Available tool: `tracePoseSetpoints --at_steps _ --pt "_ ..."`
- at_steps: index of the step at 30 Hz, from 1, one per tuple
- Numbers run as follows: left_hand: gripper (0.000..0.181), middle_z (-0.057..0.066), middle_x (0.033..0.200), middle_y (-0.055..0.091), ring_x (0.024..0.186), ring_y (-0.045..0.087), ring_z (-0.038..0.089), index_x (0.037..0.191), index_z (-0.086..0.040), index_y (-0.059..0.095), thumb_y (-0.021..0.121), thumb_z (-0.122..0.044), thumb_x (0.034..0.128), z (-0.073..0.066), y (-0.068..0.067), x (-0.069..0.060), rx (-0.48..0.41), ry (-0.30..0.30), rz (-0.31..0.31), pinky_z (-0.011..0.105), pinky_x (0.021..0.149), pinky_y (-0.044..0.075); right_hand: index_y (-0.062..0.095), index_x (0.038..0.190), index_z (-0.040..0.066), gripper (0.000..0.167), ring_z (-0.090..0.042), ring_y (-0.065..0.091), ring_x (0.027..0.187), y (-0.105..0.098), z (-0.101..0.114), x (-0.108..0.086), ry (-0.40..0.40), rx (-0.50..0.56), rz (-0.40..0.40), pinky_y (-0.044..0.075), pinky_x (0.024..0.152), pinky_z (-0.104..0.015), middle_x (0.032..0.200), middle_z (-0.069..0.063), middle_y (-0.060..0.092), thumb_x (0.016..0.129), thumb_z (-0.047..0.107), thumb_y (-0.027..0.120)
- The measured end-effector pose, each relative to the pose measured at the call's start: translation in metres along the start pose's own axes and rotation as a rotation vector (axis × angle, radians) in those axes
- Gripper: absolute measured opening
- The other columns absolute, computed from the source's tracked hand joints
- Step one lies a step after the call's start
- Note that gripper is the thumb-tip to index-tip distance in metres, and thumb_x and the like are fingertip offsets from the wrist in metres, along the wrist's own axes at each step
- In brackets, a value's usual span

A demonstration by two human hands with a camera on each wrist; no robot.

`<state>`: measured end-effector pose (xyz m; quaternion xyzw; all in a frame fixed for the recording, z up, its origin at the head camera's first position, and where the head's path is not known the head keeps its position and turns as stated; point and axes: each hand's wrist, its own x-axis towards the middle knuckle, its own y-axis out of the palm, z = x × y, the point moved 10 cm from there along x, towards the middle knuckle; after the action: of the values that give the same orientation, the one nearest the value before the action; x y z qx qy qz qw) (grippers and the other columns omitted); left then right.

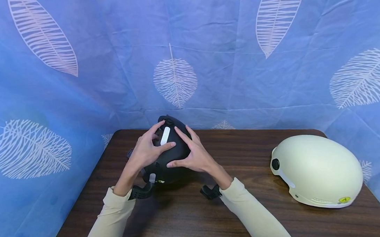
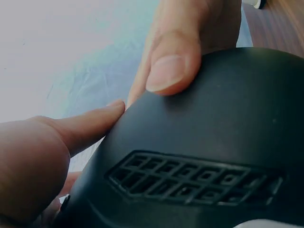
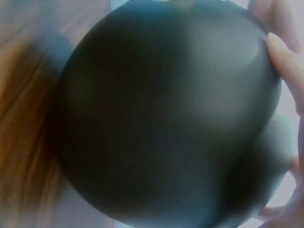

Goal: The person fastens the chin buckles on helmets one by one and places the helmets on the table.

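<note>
A black helmet stands tilted on end over the table, held between both hands. It bears a pale strip and a round black dial near its upper end. My left hand grips it from the left, thumb on the shell and fingers bent at the upper edge. From the other side my right hand holds the shell between thumb and spread fingers. A honeycomb-like vent shows below the thumbs in the left wrist view. Dark, smooth shell fills most of the right wrist view; the helmet's inside is hidden.
A cream helmet with a black round fitting and a yellow sticker rests at the table's right side. The dark wooden table ends at a blue leaf-patterned cloth behind it. Black wrist straps sit on both wrists.
</note>
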<state>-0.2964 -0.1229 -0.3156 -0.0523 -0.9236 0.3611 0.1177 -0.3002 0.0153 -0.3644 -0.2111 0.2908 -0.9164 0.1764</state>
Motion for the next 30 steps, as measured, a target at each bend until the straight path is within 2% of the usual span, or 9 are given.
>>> tracePoseSetpoints --at_steps 5,10,16,20,23,26,30 --pt "0.072 0.019 0.137 0.058 0.120 0.060 0.036 0.154 -0.024 0.036 0.071 -0.034 0.0923 0.000 0.004 0.001 -0.019 0.019 0.022 0.056 0.092 0.051 0.020 0.156 0.045 0.106 -0.037 0.010 0.151 -0.002 -0.007 -0.004 -0.016 0.052 -0.039 0.027 0.108 -0.069 0.166 -0.001 0.003 0.071 0.061 0.081" --pt "0.063 0.014 0.149 0.048 0.124 0.058 0.035 0.154 -0.027 0.038 0.064 -0.034 0.0968 -0.001 0.003 0.000 -0.025 0.050 0.026 0.059 0.095 0.048 0.023 0.156 0.043 0.103 -0.037 0.013 0.150 -0.003 -0.010 -0.005 -0.035 0.080 -0.057 0.029 0.108 -0.068 0.166 -0.002 0.006 0.073 0.059 0.081" --pt "0.062 0.017 0.142 0.054 0.122 0.060 0.036 0.155 -0.028 0.035 0.062 -0.031 0.0984 0.001 0.007 -0.002 -0.058 0.048 0.045 0.054 0.088 0.053 0.026 0.156 0.042 0.100 -0.038 0.019 0.149 -0.005 -0.012 -0.008 -0.039 0.085 -0.069 0.031 0.108 -0.066 0.166 -0.007 0.010 0.073 0.063 0.079" --pt "0.059 0.017 0.134 0.061 0.118 0.062 0.033 0.154 -0.024 0.038 0.060 -0.033 0.0993 0.003 0.001 -0.002 -0.083 0.075 0.002 0.050 0.089 0.054 0.026 0.156 0.040 0.100 -0.039 0.020 0.148 -0.006 -0.014 -0.010 -0.048 0.099 -0.084 0.030 0.108 -0.067 0.165 -0.010 0.011 0.073 0.062 0.079" --pt "0.053 0.014 0.128 0.065 0.116 0.063 0.030 0.150 -0.021 0.045 0.058 -0.035 0.1004 0.011 -0.012 -0.003 -0.113 0.084 -0.073 0.048 0.095 0.052 0.026 0.156 0.041 0.101 -0.039 0.020 0.148 -0.006 -0.017 -0.011 -0.044 0.106 -0.093 0.029 0.109 -0.067 0.165 -0.008 0.011 0.073 0.061 0.080" --pt "0.049 0.012 0.126 0.065 0.116 0.062 0.029 0.146 -0.019 0.050 0.055 -0.038 0.1015 0.027 -0.024 -0.004 -0.130 0.064 -0.141 0.049 0.100 0.048 0.025 0.156 0.042 0.101 -0.038 0.020 0.148 -0.007 -0.020 -0.013 -0.032 0.108 -0.102 0.028 0.109 -0.066 0.165 -0.004 0.011 0.073 0.057 0.081" --pt "0.048 0.015 0.132 0.061 0.123 0.057 0.032 0.143 -0.014 0.052 0.052 -0.040 0.1028 0.052 -0.030 -0.003 -0.124 0.030 -0.169 0.051 0.105 0.043 0.025 0.155 0.044 0.101 -0.038 0.020 0.149 -0.010 -0.024 -0.015 -0.020 0.111 -0.111 0.028 0.109 -0.066 0.165 -0.003 0.012 0.074 0.047 0.085"
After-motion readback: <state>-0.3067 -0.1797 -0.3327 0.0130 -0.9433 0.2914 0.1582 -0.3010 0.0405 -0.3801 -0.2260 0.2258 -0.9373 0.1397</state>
